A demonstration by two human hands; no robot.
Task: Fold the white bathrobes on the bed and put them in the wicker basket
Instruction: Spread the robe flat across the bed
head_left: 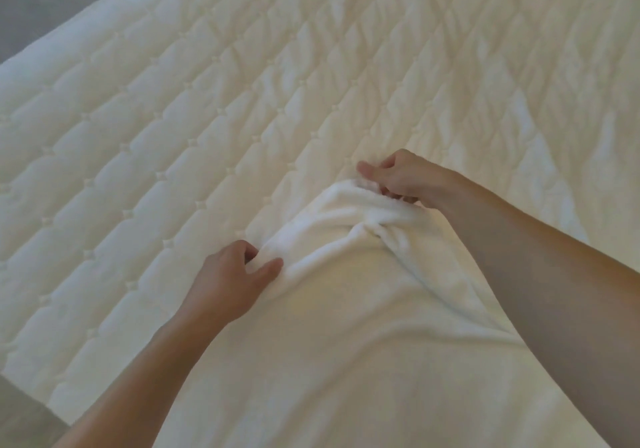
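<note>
Bathrobe [346, 326] on quilted bed [173, 118] — left hand [228, 285], right hand [401, 177] pinching edge.

Bathrobe [346, 326] lies on the bed [207, 101], spreading from the middle down to six o'clock. Left hand [232, 281] grips its far edge at ten o'clock, right hand [398, 177] at one o'clock. Floor [34, 4] sits beyond the bed, way out at ten.

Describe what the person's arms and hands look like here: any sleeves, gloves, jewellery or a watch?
The left hand and right hand are bare: no gloves, rings, watch or bracelet show. Both forearms are uncovered right to the frame edge, so no sleeve is in view. No tattoos or markings are visible.
</note>
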